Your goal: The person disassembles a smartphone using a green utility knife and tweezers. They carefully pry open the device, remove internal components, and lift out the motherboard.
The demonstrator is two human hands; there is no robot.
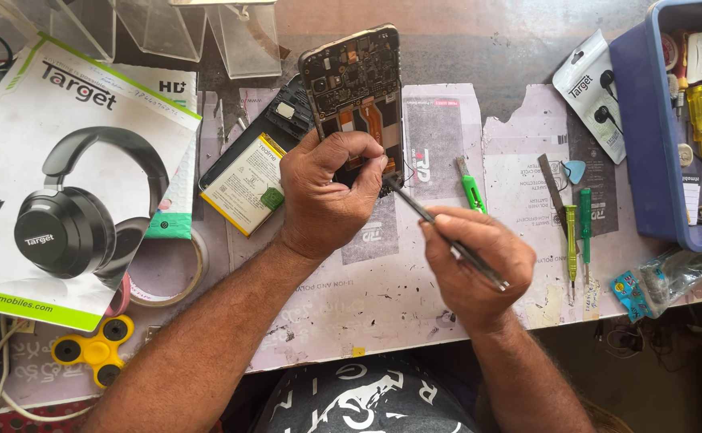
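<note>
An opened phone [354,76] with its back cover off and circuit boards showing is tilted up over the worktable. My left hand [324,192] grips its lower end. My right hand [474,265] holds dark metal tweezers [439,228], whose tip touches the phone's lower edge next to my left fingers. A flat phone battery [245,183] with a white and yellow label lies just left of my left hand.
A white headphone box [62,176] lies at the left, with tape rolls [176,269] and a yellow spinner [94,346] near it. Green-handled screwdrivers [579,232] and a green tool [471,191] lie at the right. A blue tray [648,152] holds several tools.
</note>
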